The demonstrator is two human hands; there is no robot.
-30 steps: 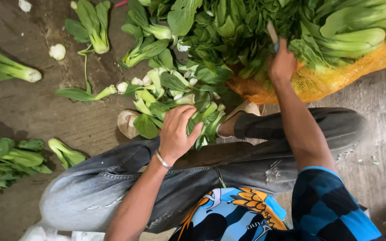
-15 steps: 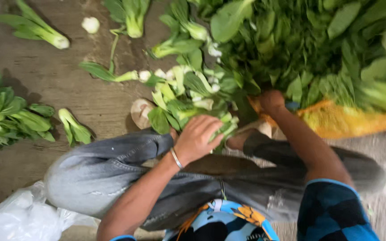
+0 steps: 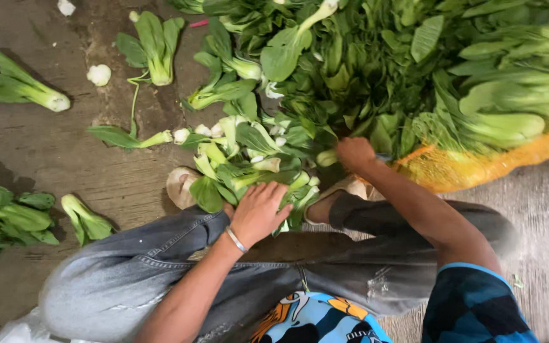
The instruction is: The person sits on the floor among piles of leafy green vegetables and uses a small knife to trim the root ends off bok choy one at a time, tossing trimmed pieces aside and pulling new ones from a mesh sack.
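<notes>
I squat on a concrete floor over a heap of green bok choy (image 3: 376,70). My left hand (image 3: 258,213), with a metal bracelet on the wrist, rests on a small bundle of trimmed bok choy (image 3: 249,165) lying between my feet. My right hand (image 3: 354,152) is closed around the pale stem of one bok choy (image 3: 326,157) at the near edge of the big heap. Whether the right hand also holds a tool is hidden.
An orange net sack (image 3: 478,168) holds the right part of the heap. Loose bok choy lie on the floor at left (image 3: 20,92), top (image 3: 154,47) and lower left (image 3: 7,219). Cut white stem ends (image 3: 98,75) are scattered. My grey-trousered knees (image 3: 160,273) fill the foreground.
My right hand came down from high in the heap to its near edge and closed on a stem. My left hand stayed on the bundle. The camera view shifted.
</notes>
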